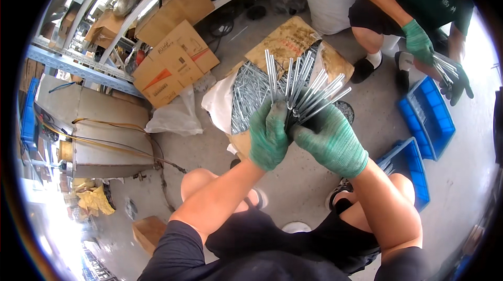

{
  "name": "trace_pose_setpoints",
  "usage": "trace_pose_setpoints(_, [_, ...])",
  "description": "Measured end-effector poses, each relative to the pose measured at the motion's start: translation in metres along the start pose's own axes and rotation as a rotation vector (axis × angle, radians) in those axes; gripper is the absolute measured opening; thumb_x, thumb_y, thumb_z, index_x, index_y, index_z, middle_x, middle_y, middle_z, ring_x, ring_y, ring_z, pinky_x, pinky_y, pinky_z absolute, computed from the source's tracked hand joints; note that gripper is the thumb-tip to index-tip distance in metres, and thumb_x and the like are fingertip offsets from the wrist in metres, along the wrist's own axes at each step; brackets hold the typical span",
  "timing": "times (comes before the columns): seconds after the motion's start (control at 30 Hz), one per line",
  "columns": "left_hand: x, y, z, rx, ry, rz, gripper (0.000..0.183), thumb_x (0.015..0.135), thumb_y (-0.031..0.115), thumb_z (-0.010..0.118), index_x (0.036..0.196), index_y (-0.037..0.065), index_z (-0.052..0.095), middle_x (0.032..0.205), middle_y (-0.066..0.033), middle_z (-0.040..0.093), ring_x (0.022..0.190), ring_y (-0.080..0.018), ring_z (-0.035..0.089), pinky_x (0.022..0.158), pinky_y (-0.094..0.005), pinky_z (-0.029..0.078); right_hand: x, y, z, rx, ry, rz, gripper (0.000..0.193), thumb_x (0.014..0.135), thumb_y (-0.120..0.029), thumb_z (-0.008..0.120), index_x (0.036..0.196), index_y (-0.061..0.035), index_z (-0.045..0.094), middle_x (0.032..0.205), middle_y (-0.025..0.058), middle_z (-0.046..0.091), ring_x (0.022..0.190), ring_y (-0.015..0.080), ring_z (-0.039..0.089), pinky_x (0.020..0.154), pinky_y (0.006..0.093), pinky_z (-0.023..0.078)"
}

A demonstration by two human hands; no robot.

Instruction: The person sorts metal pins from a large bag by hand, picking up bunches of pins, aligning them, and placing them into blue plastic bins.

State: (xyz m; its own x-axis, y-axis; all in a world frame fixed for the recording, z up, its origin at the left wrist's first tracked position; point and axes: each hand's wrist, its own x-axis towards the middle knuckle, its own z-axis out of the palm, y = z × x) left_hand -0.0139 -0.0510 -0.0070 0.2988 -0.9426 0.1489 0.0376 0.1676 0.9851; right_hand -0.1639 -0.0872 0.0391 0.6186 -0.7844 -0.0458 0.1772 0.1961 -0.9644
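Note:
Both my hands wear green coated work gloves and are raised in front of me, close together. A fanned bunch of thin silver metal rods (315,96) sticks up and outward from them. My left hand (269,137) is closed round the lower ends of the left-hand rods, thumb upward. My right hand (335,140) grips the rods that spread to the right; its fingertips are hidden behind them. Just beyond lies an opened cardboard-and-white-sack package (283,40), with a large heap of similar loose rods (250,95) in it.
At the right, a crouching co-worker (427,3) in green gloves holds more metal rods (445,67). Two blue plastic bins (439,128) stand between us, with rods in them. A flattened carton (175,63), a clear plastic bag (175,116) and a grey metal cabinet (107,123) are at left.

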Motion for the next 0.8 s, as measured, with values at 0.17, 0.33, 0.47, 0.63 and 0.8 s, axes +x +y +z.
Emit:
trace_pose_setpoints(0.17, [-0.012,0.003,0.016,-0.258,-0.091,-0.22,0.036,0.102,0.033,0.048,0.106,0.0,0.062,0.075,-0.0014,0.061,0.066,-0.0085,0.056,0.055,-0.0233,0.043,0.0,-0.018,-0.013,0.249,0.011,-0.032,0.028,0.091,-0.013,0.069,0.116,-0.0021,0.063,0.093,0.0038,0.07,0.085,0.0106,0.065,0.077,0.0258,0.053])
trace_pose_setpoints(0.33, [-0.02,-0.003,0.016,0.018,-0.419,-0.122,0.072,0.096,0.064,0.051,0.133,0.002,0.049,0.083,-0.0048,0.063,0.059,-0.0092,0.058,0.051,-0.0218,0.043,0.001,-0.015,-0.024,0.006,0.069,0.072,0.037,0.092,-0.04,0.067,0.096,-0.0031,0.067,0.083,0.0084,0.07,0.074,0.0145,0.065,0.06,0.0263,0.052])
trace_pose_setpoints(0.47, [-0.02,0.008,0.02,-0.127,-0.464,-0.302,0.091,0.086,0.081,0.046,0.136,0.005,0.048,0.094,-0.0054,0.064,0.061,-0.0094,0.059,0.048,-0.0221,0.043,-0.008,-0.015,-0.019,0.108,0.228,0.071,0.053,0.102,-0.048,0.051,0.076,-0.0047,0.067,0.064,0.0056,0.065,0.051,0.0108,0.059,0.045,0.0244,0.046])
trace_pose_setpoints(0.63, [-0.023,-0.005,0.027,-0.724,-0.258,-0.668,0.09,0.085,0.087,0.034,0.139,0.016,0.046,0.115,-0.0064,0.063,0.093,-0.0185,0.065,0.07,-0.0319,0.053,-0.007,0.001,-0.017,0.303,0.28,-0.128,0.04,0.102,-0.043,0.055,0.082,-0.0107,0.046,0.071,0.0062,0.056,0.083,0.0272,0.068,0.088,0.043,0.053])
trace_pose_setpoints(0.8, [-0.018,0.004,0.022,-0.995,-0.211,-0.707,0.086,0.088,0.085,0.028,0.134,0.015,0.048,0.137,-0.0077,0.05,0.132,-0.0263,0.049,0.113,-0.0508,0.038,-0.023,-0.01,-0.006,-0.052,0.107,-0.179,0.029,0.095,-0.031,0.067,0.099,-0.0043,0.058,0.101,0.0137,0.068,0.109,0.0265,0.065,0.097,0.0406,0.051])
